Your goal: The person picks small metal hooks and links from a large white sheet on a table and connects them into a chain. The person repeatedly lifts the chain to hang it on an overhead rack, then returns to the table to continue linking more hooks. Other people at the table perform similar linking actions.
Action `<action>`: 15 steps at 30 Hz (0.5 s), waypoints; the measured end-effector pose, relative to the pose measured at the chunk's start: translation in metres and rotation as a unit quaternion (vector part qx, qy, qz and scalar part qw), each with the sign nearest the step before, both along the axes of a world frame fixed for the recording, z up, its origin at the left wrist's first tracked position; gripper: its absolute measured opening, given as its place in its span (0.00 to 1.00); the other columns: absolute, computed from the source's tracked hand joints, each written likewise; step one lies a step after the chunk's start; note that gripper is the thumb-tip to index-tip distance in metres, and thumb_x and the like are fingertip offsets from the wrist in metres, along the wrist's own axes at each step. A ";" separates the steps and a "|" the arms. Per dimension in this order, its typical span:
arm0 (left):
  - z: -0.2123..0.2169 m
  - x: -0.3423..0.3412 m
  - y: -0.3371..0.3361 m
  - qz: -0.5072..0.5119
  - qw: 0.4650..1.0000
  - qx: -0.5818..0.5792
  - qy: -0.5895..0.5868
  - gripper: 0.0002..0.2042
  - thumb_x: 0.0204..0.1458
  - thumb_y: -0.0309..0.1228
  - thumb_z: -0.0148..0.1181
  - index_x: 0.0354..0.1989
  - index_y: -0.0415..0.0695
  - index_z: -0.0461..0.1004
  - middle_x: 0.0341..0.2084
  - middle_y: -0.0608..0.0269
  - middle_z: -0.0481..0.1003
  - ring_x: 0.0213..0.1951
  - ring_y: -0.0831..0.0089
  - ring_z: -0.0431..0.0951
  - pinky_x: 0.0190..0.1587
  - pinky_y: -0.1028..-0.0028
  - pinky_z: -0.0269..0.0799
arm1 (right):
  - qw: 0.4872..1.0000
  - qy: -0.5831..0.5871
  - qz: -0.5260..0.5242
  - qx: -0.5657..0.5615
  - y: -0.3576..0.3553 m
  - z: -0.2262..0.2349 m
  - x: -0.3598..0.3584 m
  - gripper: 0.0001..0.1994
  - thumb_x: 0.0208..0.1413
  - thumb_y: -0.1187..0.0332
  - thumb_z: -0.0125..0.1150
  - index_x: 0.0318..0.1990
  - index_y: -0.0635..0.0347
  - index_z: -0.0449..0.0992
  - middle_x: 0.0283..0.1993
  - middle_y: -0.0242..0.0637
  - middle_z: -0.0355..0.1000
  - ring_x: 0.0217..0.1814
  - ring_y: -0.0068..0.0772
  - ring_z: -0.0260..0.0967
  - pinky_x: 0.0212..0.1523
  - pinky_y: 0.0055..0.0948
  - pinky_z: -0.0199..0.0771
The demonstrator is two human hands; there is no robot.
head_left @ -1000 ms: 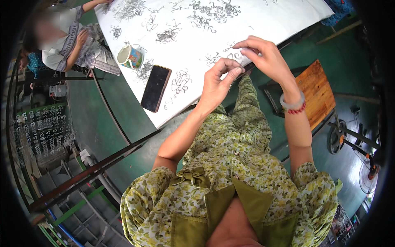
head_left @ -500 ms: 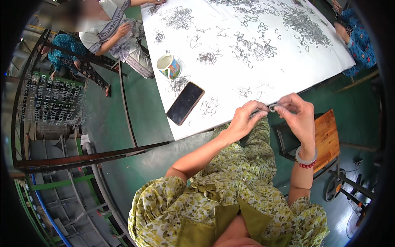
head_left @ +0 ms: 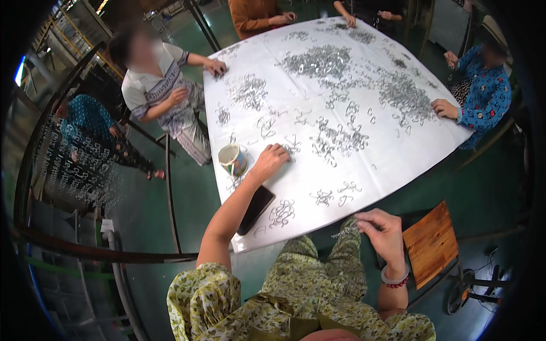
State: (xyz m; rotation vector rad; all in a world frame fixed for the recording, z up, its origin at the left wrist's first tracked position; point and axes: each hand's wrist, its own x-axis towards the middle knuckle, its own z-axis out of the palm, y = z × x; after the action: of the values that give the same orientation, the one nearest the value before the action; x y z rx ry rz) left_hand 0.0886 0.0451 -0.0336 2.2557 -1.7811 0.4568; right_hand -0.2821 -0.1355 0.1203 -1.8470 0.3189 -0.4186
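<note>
My left hand (head_left: 271, 161) is stretched out over the white table (head_left: 318, 190), fingers curled down at the edge of a small pile of dark wire pieces (head_left: 293, 146). Whatever its fingertips hold is hidden. Just off the table's near edge, my right hand (head_left: 382, 232) is closed in a pinch. From its fingertips juts a thin, shiny bit of metal (head_left: 344, 231), blurred, perhaps S-shaped hooks. Next to my left wrist stands a colourful cup (head_left: 232, 160). Partly under that forearm lies a black phone (head_left: 257, 209), beside a heap of bent hooks (head_left: 282, 213).
Larger heaps of metal hooks (head_left: 318, 61) cover the table's far half. Co-workers sit or stand around it: one in white (head_left: 159, 85), one in blue (head_left: 483, 85), one in orange (head_left: 253, 16). A wooden stool (head_left: 432, 244) stands at right. Hooks hang on a rack (head_left: 85, 159).
My left hand has left the right hand and reached forward and left to the small pile. My right hand keeps its pinch beyond the table edge. The view has tilted up, showing more table.
</note>
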 end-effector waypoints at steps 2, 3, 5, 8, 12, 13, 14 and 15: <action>0.011 -0.010 -0.007 -0.026 1.000 -0.001 0.012 0.03 0.48 0.30 0.60 0.30 0.48 0.79 0.33 0.65 0.77 0.43 0.65 0.74 0.44 0.66 0.72 | 1.000 0.001 -0.004 0.007 -0.002 -0.001 -0.003 0.07 0.50 0.81 0.64 0.38 0.68 0.81 0.31 0.38 0.78 0.28 0.22 0.74 0.29 0.21 0.72; 0.020 -0.008 -0.013 -0.015 1.000 -0.013 0.021 0.03 0.48 0.30 0.60 0.30 0.48 0.79 0.33 0.65 0.77 0.42 0.65 0.74 0.43 0.66 0.72 | 1.000 -0.008 -0.006 0.000 -0.004 -0.002 -0.003 0.07 0.50 0.81 0.64 0.38 0.68 0.81 0.31 0.38 0.78 0.28 0.21 0.75 0.29 0.20 0.73; 0.037 -0.016 -0.014 0.012 0.998 -0.028 0.055 0.04 0.48 0.30 0.61 0.30 0.46 0.79 0.31 0.64 0.77 0.40 0.66 0.75 0.41 0.67 0.73 | 0.997 -0.013 -0.043 0.056 -0.001 -0.003 -0.002 0.06 0.50 0.80 0.65 0.37 0.68 0.80 0.30 0.38 0.78 0.28 0.21 0.75 0.29 0.19 0.73; 0.060 -0.034 -0.021 0.104 0.979 -0.078 0.158 0.05 0.51 0.30 0.61 0.32 0.43 0.79 0.29 0.58 0.79 0.34 0.61 0.78 0.38 0.66 0.75 | 0.995 -0.018 -0.056 0.080 0.000 -0.004 -0.006 0.05 0.50 0.80 0.65 0.35 0.69 0.79 0.29 0.37 0.78 0.29 0.21 0.77 0.29 0.18 0.74; 0.059 -0.050 -0.021 0.113 0.956 -0.123 0.241 0.06 0.52 0.28 0.63 0.34 0.40 0.79 0.28 0.55 0.80 0.30 0.64 0.81 0.37 0.69 0.76 | 0.994 -0.024 -0.063 0.086 0.000 -0.018 -0.006 0.05 0.49 0.80 0.66 0.34 0.70 0.79 0.27 0.36 0.78 0.28 0.19 0.76 0.28 0.18 0.73; 0.062 -0.067 -0.029 0.113 0.936 -0.117 0.311 0.06 0.52 0.28 0.63 0.34 0.38 0.79 0.26 0.54 0.80 0.29 0.64 0.81 0.35 0.70 0.76 | 0.996 -0.016 -0.063 0.064 -0.002 -0.018 -0.007 0.05 0.50 0.80 0.66 0.35 0.69 0.79 0.27 0.36 0.78 0.27 0.18 0.74 0.27 0.17 0.71; 0.070 -0.086 -0.035 0.118 0.911 -0.100 0.382 0.07 0.52 0.28 0.63 0.34 0.37 0.78 0.25 0.52 0.79 0.28 0.64 0.81 0.34 0.70 0.75 | 0.995 0.018 -0.069 0.069 0.000 -0.014 -0.007 0.02 0.51 0.81 0.63 0.32 0.70 0.77 0.26 0.35 0.75 0.28 0.20 0.73 0.30 0.20 0.74; 0.064 -0.102 -0.032 0.084 0.906 -0.142 0.389 0.06 0.53 0.27 0.62 0.35 0.36 0.78 0.24 0.53 0.79 0.27 0.69 0.82 0.31 0.74 0.74 | 0.996 0.016 -0.061 0.063 0.001 -0.017 -0.006 0.01 0.52 0.80 0.62 0.32 0.69 0.77 0.25 0.34 0.75 0.27 0.19 0.71 0.30 0.20 0.72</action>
State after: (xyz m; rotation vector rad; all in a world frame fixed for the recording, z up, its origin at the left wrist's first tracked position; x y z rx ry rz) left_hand -0.0136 0.0129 0.0304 1.9734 -1.0421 -0.1546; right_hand -0.2877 -0.1342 0.1038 -1.7184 0.4719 -0.4443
